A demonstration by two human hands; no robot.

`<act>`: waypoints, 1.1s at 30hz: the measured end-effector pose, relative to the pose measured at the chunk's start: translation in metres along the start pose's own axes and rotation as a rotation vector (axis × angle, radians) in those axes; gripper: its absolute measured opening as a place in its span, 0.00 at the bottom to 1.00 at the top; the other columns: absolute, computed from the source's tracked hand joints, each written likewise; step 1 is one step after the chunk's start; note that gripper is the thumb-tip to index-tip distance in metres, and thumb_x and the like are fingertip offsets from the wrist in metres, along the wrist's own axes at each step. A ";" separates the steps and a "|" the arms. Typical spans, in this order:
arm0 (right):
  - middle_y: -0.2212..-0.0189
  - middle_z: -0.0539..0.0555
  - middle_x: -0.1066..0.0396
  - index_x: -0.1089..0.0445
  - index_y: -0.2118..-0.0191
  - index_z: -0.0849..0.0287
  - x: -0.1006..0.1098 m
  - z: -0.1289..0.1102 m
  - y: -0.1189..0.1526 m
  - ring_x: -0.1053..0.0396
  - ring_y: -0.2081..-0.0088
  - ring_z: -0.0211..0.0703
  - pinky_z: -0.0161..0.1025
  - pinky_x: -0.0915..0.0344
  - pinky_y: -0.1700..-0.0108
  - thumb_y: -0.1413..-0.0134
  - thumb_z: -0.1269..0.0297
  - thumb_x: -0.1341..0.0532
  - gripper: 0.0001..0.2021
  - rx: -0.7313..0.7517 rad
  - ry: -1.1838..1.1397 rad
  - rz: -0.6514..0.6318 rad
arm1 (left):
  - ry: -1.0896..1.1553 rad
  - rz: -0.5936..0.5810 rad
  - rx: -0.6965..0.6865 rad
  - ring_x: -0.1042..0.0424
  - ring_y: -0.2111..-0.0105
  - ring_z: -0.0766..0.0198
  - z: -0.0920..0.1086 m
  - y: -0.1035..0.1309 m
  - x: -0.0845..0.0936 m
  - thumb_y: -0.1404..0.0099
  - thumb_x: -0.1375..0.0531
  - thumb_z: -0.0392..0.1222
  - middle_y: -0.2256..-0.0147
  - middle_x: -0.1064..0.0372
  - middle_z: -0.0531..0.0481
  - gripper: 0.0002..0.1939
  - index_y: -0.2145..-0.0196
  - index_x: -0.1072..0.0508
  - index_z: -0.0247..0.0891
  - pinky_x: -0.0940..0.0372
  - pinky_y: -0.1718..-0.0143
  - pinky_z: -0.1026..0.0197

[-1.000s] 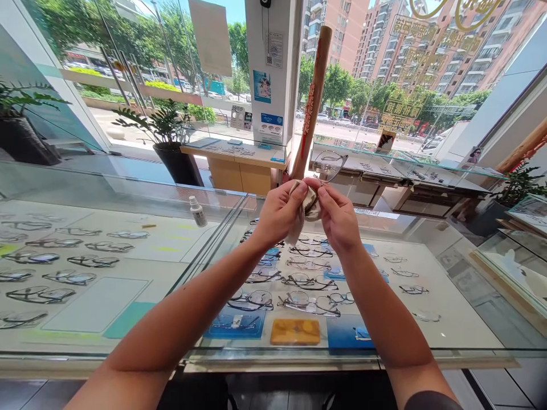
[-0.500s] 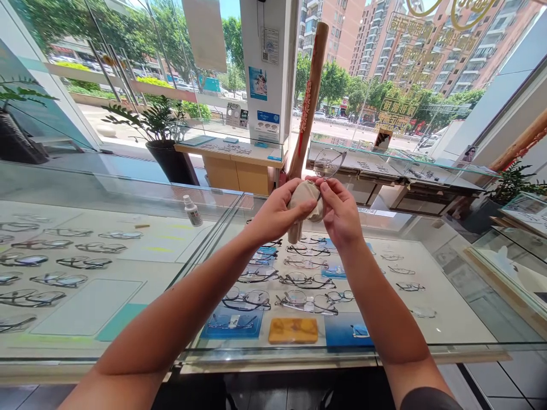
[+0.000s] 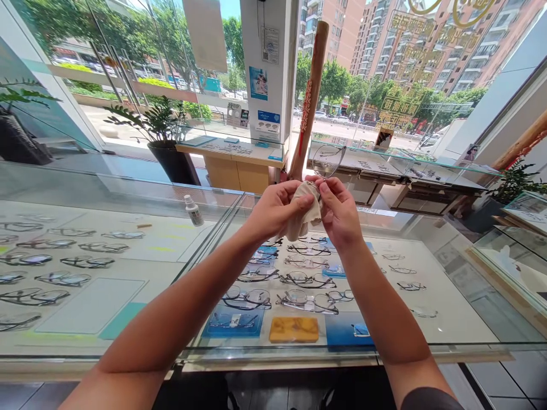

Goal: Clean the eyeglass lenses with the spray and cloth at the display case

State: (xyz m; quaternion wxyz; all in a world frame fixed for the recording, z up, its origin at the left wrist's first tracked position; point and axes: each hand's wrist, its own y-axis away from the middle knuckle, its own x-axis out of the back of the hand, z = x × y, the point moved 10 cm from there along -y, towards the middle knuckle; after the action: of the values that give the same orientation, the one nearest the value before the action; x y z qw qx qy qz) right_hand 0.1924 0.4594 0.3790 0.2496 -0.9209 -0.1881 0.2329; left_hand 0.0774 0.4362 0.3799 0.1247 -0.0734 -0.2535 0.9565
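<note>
In the head view, my left hand (image 3: 280, 209) is closed on a pale beige cloth (image 3: 308, 212), which hangs in folds below the thumb. My right hand (image 3: 342, 212) pinches a pair of eyeglasses (image 3: 328, 162), one thin-rimmed lens standing up above the fingers. The cloth wraps the lower part of the glasses, so the other lens is hidden. Both hands meet over the far part of the glass display case. A small white spray bottle (image 3: 194, 210) stands on the glass to the left of my hands.
Under the glass top lie several rows of eyeglasses (image 3: 307, 279) and an amber-yellow block (image 3: 294, 329). A tall wooden post (image 3: 314, 91) rises behind my hands. Farther off are a potted plant (image 3: 164, 136) and a low display counter (image 3: 231, 149) by the windows.
The cloth has shifted in my left fingers and its folds now hang lower. My left thumb has moved up slightly. The glasses stay in my right hand, almost in place.
</note>
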 end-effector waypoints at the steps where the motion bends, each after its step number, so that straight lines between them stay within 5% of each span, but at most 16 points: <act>1: 0.49 0.52 0.18 0.24 0.60 0.48 0.000 0.001 0.000 0.23 0.44 0.48 0.50 0.24 0.40 0.41 0.52 0.27 0.10 0.000 -0.008 0.002 | -0.002 0.023 -0.005 0.27 0.67 0.64 -0.001 0.000 0.001 0.37 0.25 0.56 0.65 0.23 0.47 0.21 0.59 0.19 0.35 0.31 0.65 0.63; 8: 0.51 0.50 0.18 0.24 0.61 0.48 0.003 0.001 0.000 0.23 0.45 0.46 0.48 0.24 0.40 0.41 0.52 0.26 0.10 0.018 -0.042 0.012 | -0.031 0.003 -0.020 0.26 0.65 0.65 -0.009 -0.002 -0.005 0.33 0.29 0.61 0.61 0.22 0.47 0.24 0.52 0.20 0.37 0.32 0.64 0.63; 12: 0.51 0.50 0.19 0.23 0.60 0.47 0.006 -0.003 -0.001 0.24 0.44 0.46 0.48 0.26 0.38 0.40 0.51 0.27 0.10 0.026 0.016 0.022 | -0.037 -0.033 -0.012 0.28 0.68 0.65 -0.007 -0.003 -0.006 0.31 0.32 0.65 0.66 0.23 0.47 0.26 0.59 0.18 0.36 0.34 0.68 0.62; 21: 0.53 0.48 0.19 0.24 0.63 0.48 0.005 -0.002 -0.001 0.23 0.50 0.43 0.43 0.24 0.45 0.44 0.51 0.24 0.12 0.039 -0.050 0.020 | 0.078 -0.063 -0.048 0.24 0.63 0.64 0.000 -0.001 -0.011 0.37 0.24 0.51 0.61 0.22 0.48 0.21 0.54 0.21 0.37 0.28 0.61 0.64; 27: 0.52 0.47 0.19 0.24 0.62 0.48 0.005 0.000 -0.002 0.23 0.52 0.42 0.42 0.23 0.47 0.45 0.52 0.23 0.13 0.028 -0.069 0.016 | 0.091 -0.071 -0.112 0.26 0.65 0.67 0.003 -0.002 -0.014 0.34 0.26 0.49 0.62 0.25 0.50 0.18 0.53 0.25 0.38 0.30 0.65 0.67; 33: 0.51 0.48 0.19 0.25 0.62 0.48 0.003 -0.002 0.000 0.23 0.48 0.44 0.43 0.24 0.43 0.42 0.51 0.25 0.12 0.036 -0.037 -0.005 | 0.053 -0.074 0.001 0.26 0.68 0.66 -0.010 -0.001 -0.011 0.34 0.26 0.51 0.63 0.22 0.49 0.21 0.51 0.23 0.36 0.32 0.68 0.65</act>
State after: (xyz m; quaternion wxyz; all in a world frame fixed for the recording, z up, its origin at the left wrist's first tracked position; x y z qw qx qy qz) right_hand 0.1957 0.4601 0.3798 0.2633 -0.9112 -0.1908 0.2528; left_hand 0.0898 0.4384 0.3725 0.1668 -0.0893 -0.2523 0.9490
